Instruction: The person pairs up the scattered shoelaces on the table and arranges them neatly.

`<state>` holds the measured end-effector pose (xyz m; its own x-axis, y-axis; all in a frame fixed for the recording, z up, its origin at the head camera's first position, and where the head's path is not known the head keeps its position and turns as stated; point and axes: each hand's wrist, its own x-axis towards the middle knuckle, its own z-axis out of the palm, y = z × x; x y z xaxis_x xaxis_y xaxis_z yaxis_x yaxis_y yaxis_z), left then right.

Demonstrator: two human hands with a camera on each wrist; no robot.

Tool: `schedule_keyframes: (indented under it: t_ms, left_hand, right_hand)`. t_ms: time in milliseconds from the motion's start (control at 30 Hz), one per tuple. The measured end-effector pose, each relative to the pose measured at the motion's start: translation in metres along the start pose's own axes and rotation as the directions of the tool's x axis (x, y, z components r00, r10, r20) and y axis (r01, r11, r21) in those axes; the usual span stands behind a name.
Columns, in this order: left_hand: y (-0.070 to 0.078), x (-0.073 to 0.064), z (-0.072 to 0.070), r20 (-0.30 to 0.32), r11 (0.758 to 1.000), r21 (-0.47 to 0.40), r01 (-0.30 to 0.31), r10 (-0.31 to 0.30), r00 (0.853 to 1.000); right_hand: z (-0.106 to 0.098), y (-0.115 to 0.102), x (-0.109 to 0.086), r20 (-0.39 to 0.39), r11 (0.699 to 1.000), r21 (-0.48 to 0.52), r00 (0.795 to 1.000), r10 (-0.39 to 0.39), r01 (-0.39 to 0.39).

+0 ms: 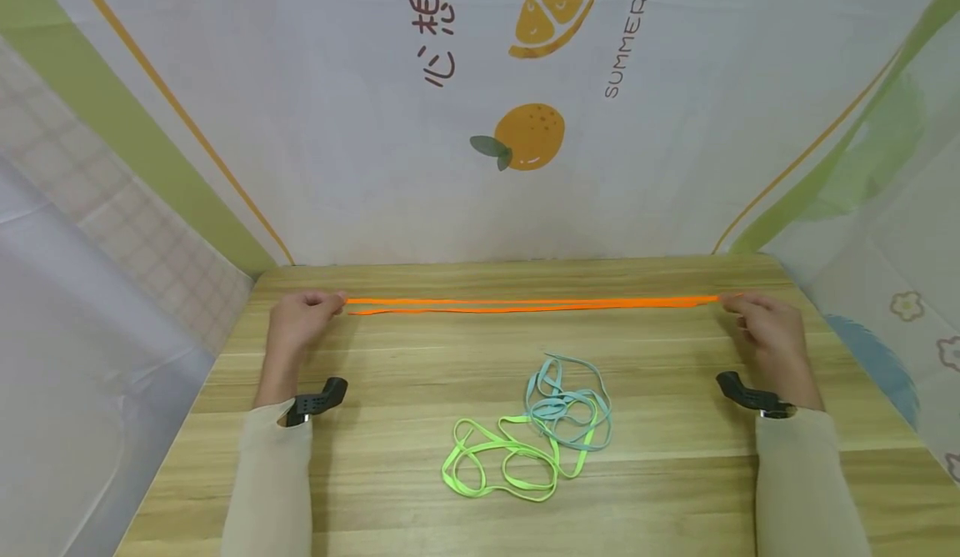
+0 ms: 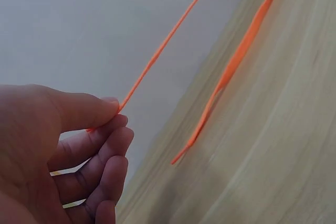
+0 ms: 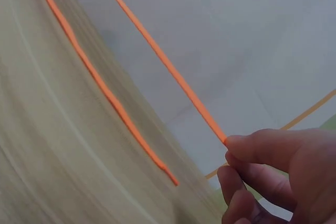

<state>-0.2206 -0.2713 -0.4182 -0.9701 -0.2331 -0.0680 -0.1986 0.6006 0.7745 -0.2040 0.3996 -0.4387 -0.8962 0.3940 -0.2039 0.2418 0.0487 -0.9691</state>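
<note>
An orange shoelace (image 2: 163, 47) is stretched taut between both hands above the table's far part. My left hand (image 1: 298, 322) pinches one end between thumb and forefinger, as the left wrist view shows. The other end is pinched by the thumb and fingertip of my right hand (image 1: 770, 328). Just on the near side of it, a second orange lace (image 3: 100, 81) lies nearly straight on the table, its ends close to each hand but untouched. Closer to me rest a loosely tangled light blue lace (image 1: 551, 408) and a yellow-green lace (image 1: 500, 489), partly overlapping each other.
The wood-grain table (image 1: 397, 524) ends at a white printed cloth (image 1: 360, 165) hanging behind it. More cloth hangs along the left and right sides. A dark camera mount (image 1: 318, 401) sits on each wrist.
</note>
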Motion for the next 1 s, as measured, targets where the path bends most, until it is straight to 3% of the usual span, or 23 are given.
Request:
schedule_keyframes:
  t_ms: [167, 633, 1000]
  left_hand:
    - [-0.003, 0.003, 0.008, -0.037, 0.999, 0.034, -0.008, 0.009, 0.999]
    - [-0.008, 0.007, 0.015, -0.016, 0.989, 0.147, -0.024, 0.026, 1.0]
    - [-0.006, 0.012, 0.019, 0.005, 0.979, 0.2, -0.04, 0.04, 0.999]
  right_hand:
    - [0.004, 0.004, 0.006, -0.027, 0.996, -0.088, 1.0, -0.013, 0.011]
    - [0.016, 0.009, 0.009, -0.054, 0.96, -0.279, 0.997, -0.047, 0.03]
    - [0.022, 0.011, 0.009, -0.069, 0.954, -0.3, 0.997, -0.036, 0.014]
